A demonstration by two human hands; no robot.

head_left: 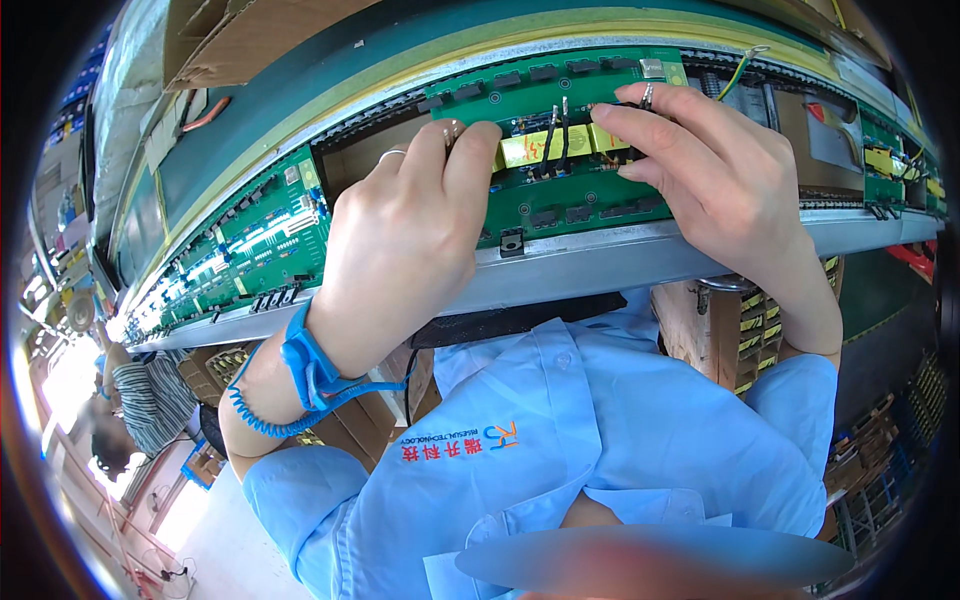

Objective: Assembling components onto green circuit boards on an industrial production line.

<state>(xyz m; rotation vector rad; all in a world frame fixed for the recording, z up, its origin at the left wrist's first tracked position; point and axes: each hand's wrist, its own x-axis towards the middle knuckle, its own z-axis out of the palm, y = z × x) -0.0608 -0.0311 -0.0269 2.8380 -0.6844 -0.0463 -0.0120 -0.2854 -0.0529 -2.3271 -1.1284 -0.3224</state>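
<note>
A green circuit board [625,215] lies in a long metal-edged rail in front of me. Two yellow-wrapped block components [528,150] sit in a row along its middle. Black wires with bare silvery ends [565,135] stand up between them. My left hand [415,215] is curled over the board's left part, fingertips at the left yellow block and partly hidden. Around the right yellow block [605,138], the thumb and fingers of my right hand [715,165] close from both sides. A blue wrist strap [310,360] with a coiled cord circles my left wrist.
More green boards [235,240] sit in the rail at left, and another board [885,150] at right. A yellow-green wire [742,70] sticks up behind my right hand. Cardboard [250,40] stands at the back left. At far left is another person [150,400] in a striped top.
</note>
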